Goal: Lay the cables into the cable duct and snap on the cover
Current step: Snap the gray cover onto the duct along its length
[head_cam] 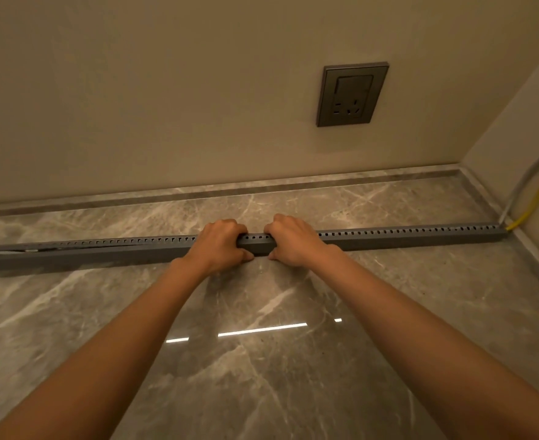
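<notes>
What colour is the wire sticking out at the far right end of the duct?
Yellow. The wire runs up the corner wall beside a grey cable; the head view shows it.

Two bare forearms are seen, entering from the lower left and lower right corners. No sleeve is seen on either arm up to the picture's edge. The left hand (219,246) and the right hand (293,241) are bare: no glove, ring, watch or band can be made out on wrist or finger. Knuckles are seen as a rounded row on each hand. One thumb tip is seen on each hand. Fingernails are too small to be told in detail.
</notes>
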Available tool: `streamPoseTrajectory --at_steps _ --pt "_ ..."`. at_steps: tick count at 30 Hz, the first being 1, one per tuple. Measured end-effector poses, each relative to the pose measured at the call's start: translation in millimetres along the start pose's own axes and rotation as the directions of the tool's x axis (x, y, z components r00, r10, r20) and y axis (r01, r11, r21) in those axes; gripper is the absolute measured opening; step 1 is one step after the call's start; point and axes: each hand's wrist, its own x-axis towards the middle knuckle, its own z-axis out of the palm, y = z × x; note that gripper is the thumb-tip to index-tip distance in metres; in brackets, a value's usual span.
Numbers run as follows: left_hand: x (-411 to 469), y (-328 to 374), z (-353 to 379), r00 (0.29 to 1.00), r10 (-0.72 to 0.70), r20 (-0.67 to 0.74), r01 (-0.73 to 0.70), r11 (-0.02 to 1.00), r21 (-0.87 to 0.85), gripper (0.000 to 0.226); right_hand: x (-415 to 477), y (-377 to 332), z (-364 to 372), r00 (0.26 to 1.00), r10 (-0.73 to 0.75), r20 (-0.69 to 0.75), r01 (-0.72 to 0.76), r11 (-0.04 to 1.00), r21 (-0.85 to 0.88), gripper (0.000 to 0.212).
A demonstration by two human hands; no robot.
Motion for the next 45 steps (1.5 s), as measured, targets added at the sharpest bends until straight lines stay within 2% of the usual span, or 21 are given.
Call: streamPoseTrajectory --at_steps 3,9,16,21,25,30,34,41,45 --pt "-3 -12 -8 0.998 -0.027 0.049 0.032 0.993 -0.111 0.029 4 -10 1 0.999 0.018 0.030 -0.020 0.998 0.053 0.031" --pt "-12 -48 -19 0.994 -0.091 0.054 0.090 0.996 0.023 0.033 13 -32 7 0.997 0.072 -0.040 -0.067 0.991 0.118 0.029" --pt "-16 -50 -14 0.998 -0.006 -0.059 0.010 0.998 0.069 0.025 12 -45 6 0.989 0.126 -0.083 -0.126 0.992 0.007 0.029" --pt "-14 -55 -14 0.998 0.038 -0.060 -0.036 0.999 0.035 0.025 15 -58 4 0.977 0.190 -0.095 -0.196 0.979 -0.051 0.025" --pt "-21 -80 -21 0.999 0.033 -0.002 -0.033 0.996 -0.078 0.032 25 -82 9 0.982 0.186 -0.033 -0.184 0.982 0.044 0.026" --pt "-30 -117 -33 0.998 -0.061 0.026 0.063 0.994 -0.094 0.036 38 -108 14 0.986 0.167 -0.007 -0.163 0.971 0.177 0.029" --pt "-37 -130 -35 0.996 -0.090 -0.022 0.087 0.992 -0.095 0.034 49 -128 19 0.979 0.200 -0.045 -0.186 0.958 0.220 0.031" --pt "-38 -131 -28 0.990 -0.026 -0.141 0.027 1.000 0.002 0.032 49 -134 24 0.967 0.223 -0.125 -0.205 0.968 0.145 0.029" --pt "-39 -126 -26 0.985 0.012 -0.171 -0.011 1.000 0.010 0.029 47 -133 21 0.964 0.243 -0.110 -0.230 0.966 0.117 0.029"
